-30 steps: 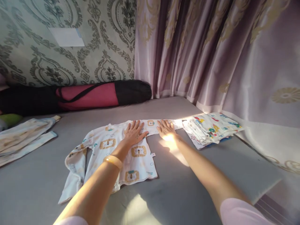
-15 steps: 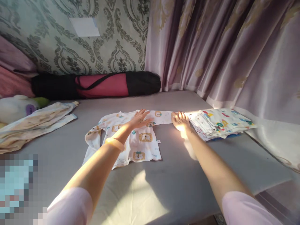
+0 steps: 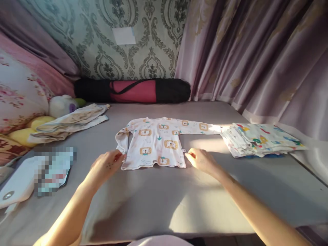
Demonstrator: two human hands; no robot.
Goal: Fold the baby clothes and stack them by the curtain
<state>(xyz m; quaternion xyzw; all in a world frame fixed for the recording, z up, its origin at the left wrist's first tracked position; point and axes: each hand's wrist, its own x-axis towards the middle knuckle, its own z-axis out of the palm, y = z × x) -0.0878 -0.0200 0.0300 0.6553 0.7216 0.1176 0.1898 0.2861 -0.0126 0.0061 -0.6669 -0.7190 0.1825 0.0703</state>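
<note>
The lion-print shirt (image 3: pixel 155 141) is flanked, apparently for straightening, by left hand (image 3: pixel 109 164) and right hand (image 3: pixel 201 161), fingers curled, grip unclear, left sleeve (image 3: pixel 122 140) perhaps needing smoothing.

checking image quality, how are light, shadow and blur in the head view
Head view: sunlight patches the gray sheet beside dark shadow; glare pales one cuff of the lion-print shirt. Head view: square pixel blocks mask a flat item at left.

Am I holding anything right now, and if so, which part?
Cannot tell: your left hand is by the bent sleeve of the shirt, your right hand by its side tag, but any pinch is unclear.
</note>
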